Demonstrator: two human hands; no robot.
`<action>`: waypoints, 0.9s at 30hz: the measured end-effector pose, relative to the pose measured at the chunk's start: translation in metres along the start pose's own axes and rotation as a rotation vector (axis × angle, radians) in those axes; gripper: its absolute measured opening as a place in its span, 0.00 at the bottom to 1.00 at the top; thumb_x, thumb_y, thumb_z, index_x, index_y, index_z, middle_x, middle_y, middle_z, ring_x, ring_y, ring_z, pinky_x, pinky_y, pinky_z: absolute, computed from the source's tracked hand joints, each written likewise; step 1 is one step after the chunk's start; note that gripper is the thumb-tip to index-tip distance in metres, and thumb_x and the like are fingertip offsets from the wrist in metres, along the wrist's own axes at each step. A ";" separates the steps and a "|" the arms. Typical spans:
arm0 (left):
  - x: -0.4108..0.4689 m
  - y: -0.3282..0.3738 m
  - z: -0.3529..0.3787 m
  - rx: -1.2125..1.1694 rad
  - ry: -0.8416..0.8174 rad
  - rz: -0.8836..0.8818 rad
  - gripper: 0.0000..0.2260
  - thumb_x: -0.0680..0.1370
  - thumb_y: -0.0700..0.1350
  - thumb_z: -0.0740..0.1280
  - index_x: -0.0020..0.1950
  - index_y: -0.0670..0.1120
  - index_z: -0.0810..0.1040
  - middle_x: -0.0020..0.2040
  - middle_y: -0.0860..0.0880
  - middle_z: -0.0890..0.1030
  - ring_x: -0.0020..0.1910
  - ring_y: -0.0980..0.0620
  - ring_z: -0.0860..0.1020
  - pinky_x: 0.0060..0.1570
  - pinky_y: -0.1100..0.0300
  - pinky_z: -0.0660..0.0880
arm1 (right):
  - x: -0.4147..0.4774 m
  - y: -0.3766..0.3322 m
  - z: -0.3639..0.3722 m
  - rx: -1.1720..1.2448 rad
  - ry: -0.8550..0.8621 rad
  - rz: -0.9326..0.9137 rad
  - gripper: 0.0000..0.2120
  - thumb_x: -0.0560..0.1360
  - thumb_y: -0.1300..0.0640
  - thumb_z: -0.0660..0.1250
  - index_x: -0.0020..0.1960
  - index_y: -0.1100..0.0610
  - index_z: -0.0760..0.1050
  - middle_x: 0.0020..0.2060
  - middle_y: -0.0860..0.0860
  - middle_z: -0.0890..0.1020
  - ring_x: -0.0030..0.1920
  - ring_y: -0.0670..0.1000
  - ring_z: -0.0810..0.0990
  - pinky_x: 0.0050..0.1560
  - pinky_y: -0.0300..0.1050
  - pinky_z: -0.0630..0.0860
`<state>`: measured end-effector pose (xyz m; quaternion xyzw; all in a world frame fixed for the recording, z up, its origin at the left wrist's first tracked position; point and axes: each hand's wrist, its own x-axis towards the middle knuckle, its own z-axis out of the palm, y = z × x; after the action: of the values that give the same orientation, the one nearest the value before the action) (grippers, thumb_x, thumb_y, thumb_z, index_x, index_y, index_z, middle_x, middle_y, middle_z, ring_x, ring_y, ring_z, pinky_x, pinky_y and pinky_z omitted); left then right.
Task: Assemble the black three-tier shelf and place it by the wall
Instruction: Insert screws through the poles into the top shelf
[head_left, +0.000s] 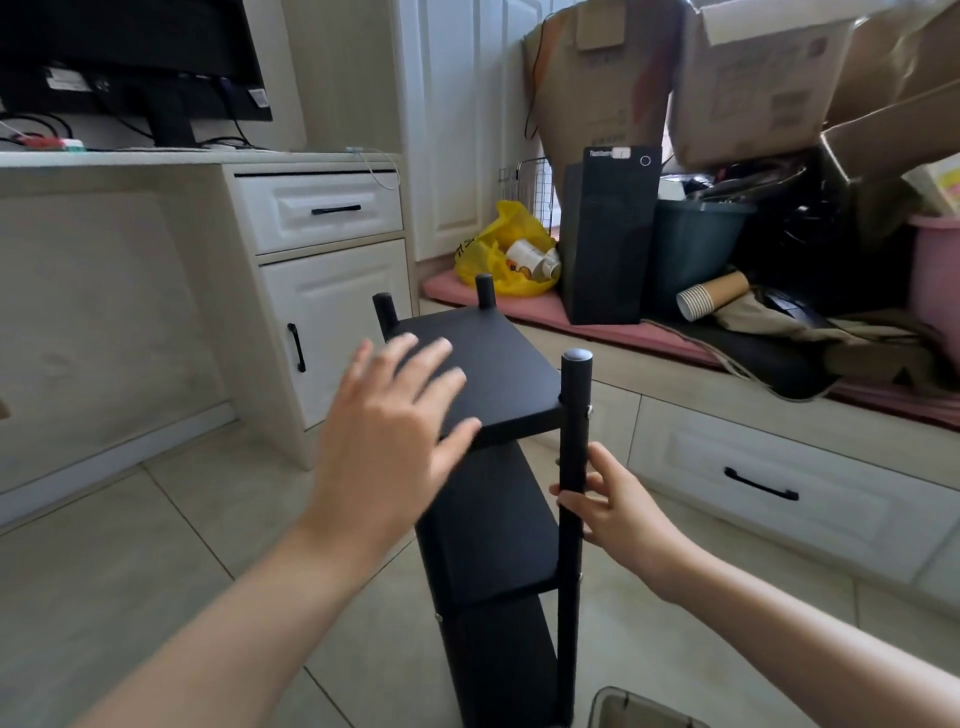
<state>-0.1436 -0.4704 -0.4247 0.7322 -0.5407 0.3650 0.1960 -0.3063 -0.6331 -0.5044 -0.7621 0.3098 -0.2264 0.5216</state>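
Black three-tier shelf (488, 545) stands upright on the tiled floor (156, 545), all three boards seated between its posts. It sits out in the room, between the white cabinet (332, 322) under the counter (130, 158) on the left and a low drawer unit (779, 478) on the right, near the latter but apart from it.

Left hand (387, 441): released, fingers straight and spread over the near-left part of the top board (504, 374). Motion blur here (cannot tell whether the palm touches the board or hangs just above it).

Right hand (621, 512): grasping the front right post (571, 561), fingers wrapped round it just below the top board and above the middle one. Post cap stands clear above the top board; two far posts also poke up at the back corners.

Surroundings: monitor (130, 52) on the counter. On the pink mat (545, 312) atop the drawer unit: a yellow bag (488, 249) with bottles in it, a black computer tower (608, 234) upright, a stack of paper cups (709, 299) lying on its side. Cardboard boxes (753, 78) piled behind.
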 end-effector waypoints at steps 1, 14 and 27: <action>0.000 -0.007 -0.001 -0.072 -0.033 -0.075 0.20 0.80 0.53 0.70 0.68 0.43 0.80 0.69 0.44 0.79 0.69 0.40 0.75 0.71 0.39 0.67 | 0.000 0.000 -0.002 0.002 0.000 -0.002 0.19 0.81 0.61 0.65 0.47 0.34 0.72 0.50 0.47 0.84 0.52 0.44 0.83 0.57 0.50 0.80; -0.020 -0.024 0.026 -0.720 -0.363 -0.269 0.32 0.75 0.51 0.75 0.77 0.57 0.67 0.70 0.78 0.61 0.79 0.67 0.50 0.79 0.56 0.53 | 0.001 0.007 -0.011 -0.026 0.096 0.022 0.12 0.80 0.63 0.66 0.50 0.45 0.72 0.51 0.52 0.80 0.49 0.51 0.84 0.53 0.51 0.81; -0.022 0.031 0.036 -0.680 -0.089 -0.062 0.26 0.74 0.62 0.73 0.63 0.45 0.81 0.65 0.57 0.79 0.74 0.60 0.65 0.78 0.56 0.49 | -0.010 0.017 -0.037 -0.082 0.150 0.078 0.12 0.82 0.62 0.62 0.63 0.52 0.69 0.55 0.53 0.80 0.58 0.54 0.79 0.61 0.57 0.76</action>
<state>-0.1644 -0.4908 -0.4681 0.6562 -0.6168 0.1256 0.4162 -0.3421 -0.6543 -0.5079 -0.7510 0.3864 -0.2494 0.4738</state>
